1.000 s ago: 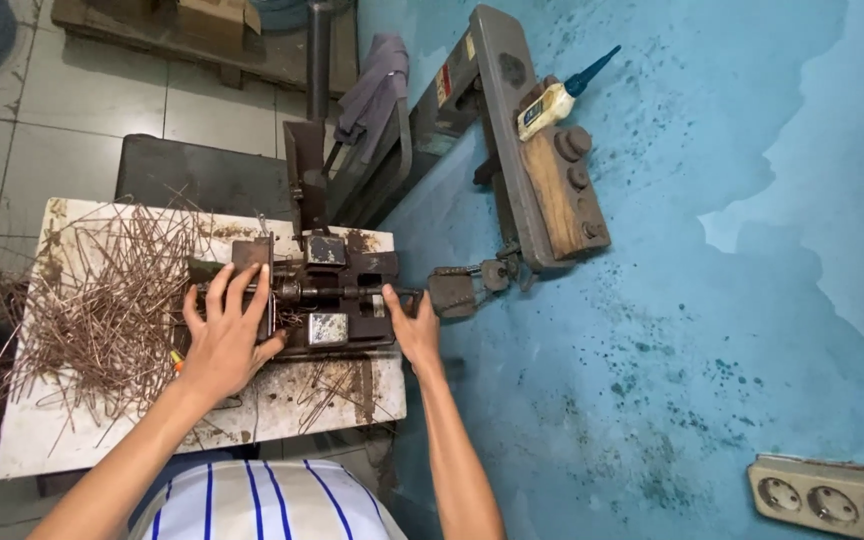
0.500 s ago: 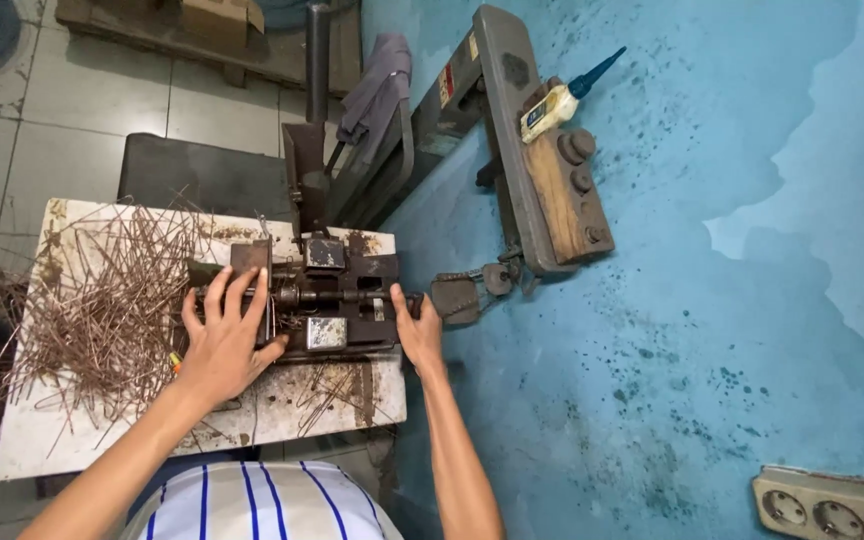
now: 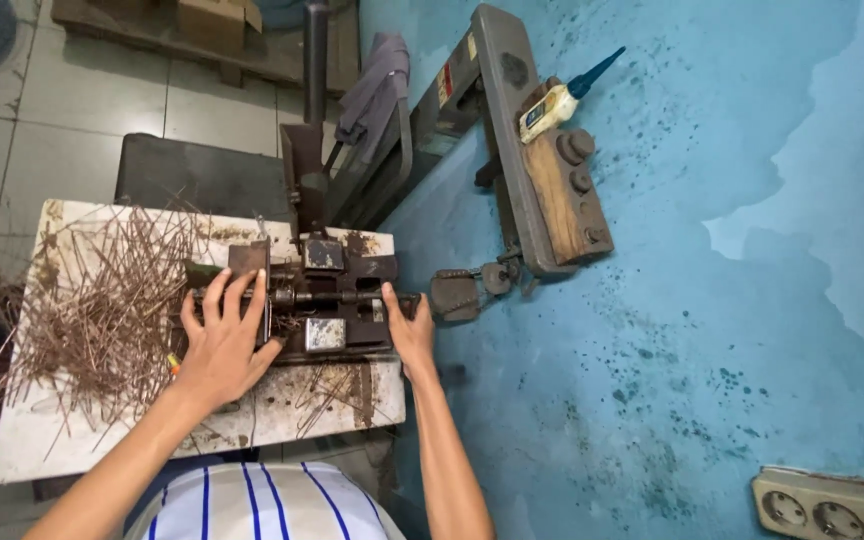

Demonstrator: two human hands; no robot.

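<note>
A small rusty bench machine (image 3: 337,295) stands on a worn white table (image 3: 342,405). My left hand (image 3: 220,338) lies on the machine's left end with its fingers spread flat over the metal. My right hand (image 3: 410,332) is at the machine's right end, thumb and fingers wrapped around the end of its horizontal shaft. A loose heap of thin rusty metal rods (image 3: 102,300) covers the left half of the table, right beside my left hand. A few more rods (image 3: 327,385) lie in front of the machine.
A blue wall (image 3: 712,300) runs along the right, with a grey metal arm and wooden block (image 3: 562,190) and a small oil bottle (image 3: 555,103) on it. A linkage (image 3: 467,290) joins arm and machine. A socket strip (image 3: 832,503) sits at the lower right, a grey cloth (image 3: 377,80) hangs behind.
Both hands stay where they were on the machine. Only the view shifts slightly.
</note>
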